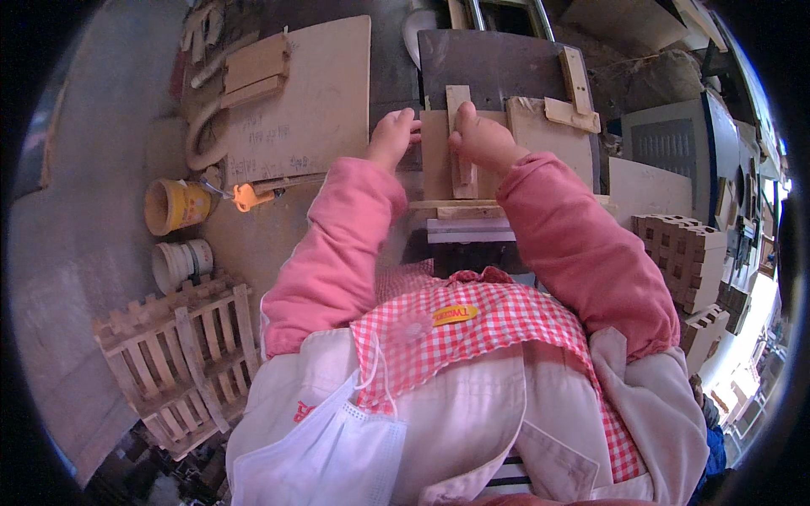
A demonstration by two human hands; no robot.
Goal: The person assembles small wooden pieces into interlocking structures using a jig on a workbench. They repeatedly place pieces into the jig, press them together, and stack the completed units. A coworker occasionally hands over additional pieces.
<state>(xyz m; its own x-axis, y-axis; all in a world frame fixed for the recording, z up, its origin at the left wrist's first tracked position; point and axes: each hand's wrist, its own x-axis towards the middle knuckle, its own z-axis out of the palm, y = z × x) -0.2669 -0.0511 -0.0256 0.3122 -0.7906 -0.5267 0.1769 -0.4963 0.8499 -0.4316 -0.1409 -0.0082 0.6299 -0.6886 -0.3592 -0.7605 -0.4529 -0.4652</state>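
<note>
Right grip (486, 139) pinches wooden strip (454, 118) | left grip (391, 139) half-curled, can't tell hold | risk: strip may skew under one-sided pressure

toward twelve o'clock the wood strip (456, 97) is pale tan, the board (434, 156) a pinkish tan; at one o'clock the counter (498, 63) is dark brown. the sleeves (337, 236) are pink, the cloth (498, 308) at six o'clock red-and-white gingham. the bucket (191, 207) at nine o'clock is yellow, the mask (337, 451) at seven bluish white.
</note>
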